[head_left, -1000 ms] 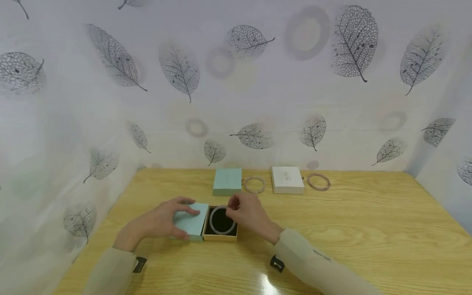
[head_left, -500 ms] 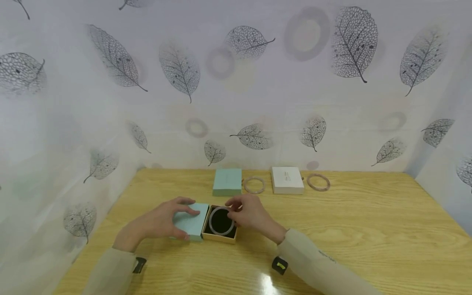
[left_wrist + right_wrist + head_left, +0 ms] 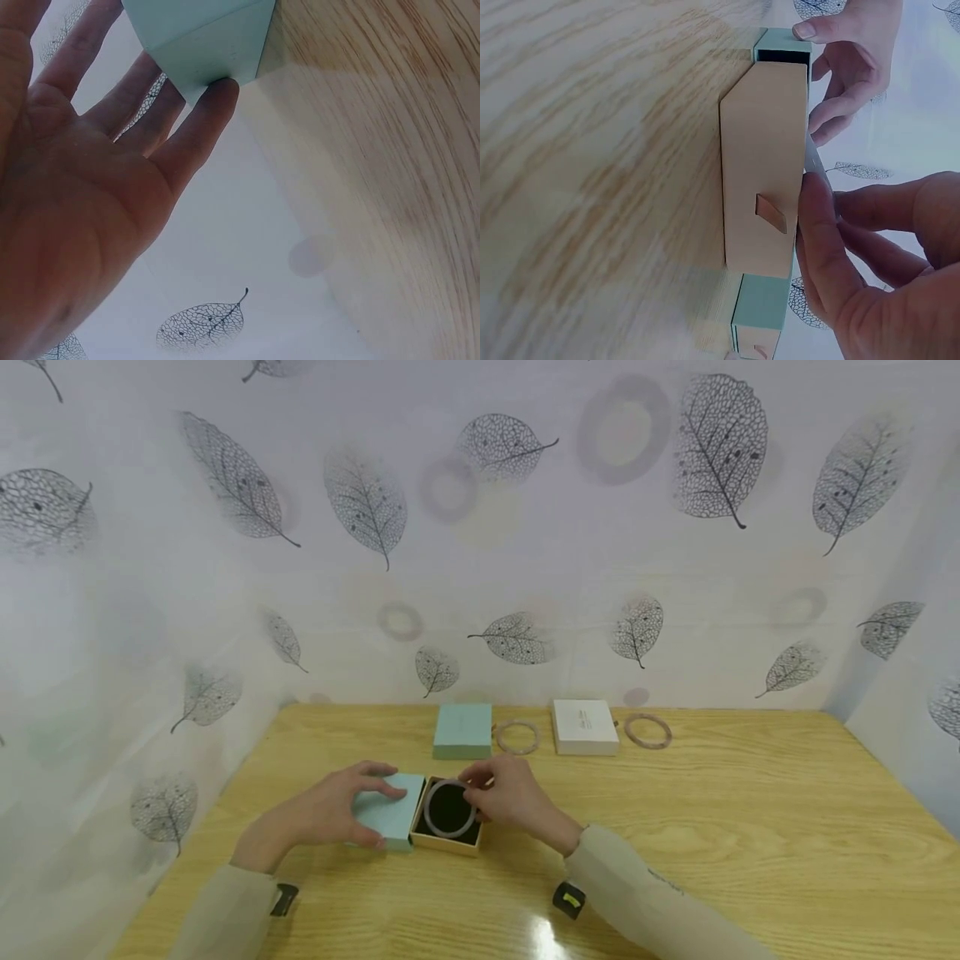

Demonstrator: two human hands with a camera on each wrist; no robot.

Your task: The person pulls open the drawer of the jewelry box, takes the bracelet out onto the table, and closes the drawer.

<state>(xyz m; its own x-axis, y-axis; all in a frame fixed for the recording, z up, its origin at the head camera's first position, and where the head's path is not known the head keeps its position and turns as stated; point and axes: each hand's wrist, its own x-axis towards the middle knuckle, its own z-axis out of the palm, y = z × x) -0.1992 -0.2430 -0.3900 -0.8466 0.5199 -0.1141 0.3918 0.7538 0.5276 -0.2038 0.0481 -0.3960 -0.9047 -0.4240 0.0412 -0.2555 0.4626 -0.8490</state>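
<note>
My left hand (image 3: pixel 322 810) grips a pale blue box sleeve (image 3: pixel 388 818), thumb at its near side and fingers over the top. Right beside it, the drawer (image 3: pixel 446 844) of the box lies pulled out, slightly askew, with tan walls and a black lining. A pale, greyish bangle (image 3: pixel 428 812) sits over the lining. My right hand (image 3: pixel 510 793) pinches the bangle's right side between thumb and fingers. The right wrist view shows the bangle (image 3: pixel 817 157) tilted up over the drawer's edge, and a small ribbon tab (image 3: pixel 771 213) on the drawer's side.
Behind stands a closed teal box (image 3: pixel 462 731) with a pale bangle (image 3: pixel 498 737) next to it. Farther right are a white box (image 3: pixel 585 727) and a pinkish bangle (image 3: pixel 648 744). A leaf-patterned sheet (image 3: pixel 525 568) hangs behind the wooden table (image 3: pixel 750 810).
The drawer has turned a little askew and shifted slightly left. My right hand has slid a bit down the bangle's right side; my left hand has stayed put.
</note>
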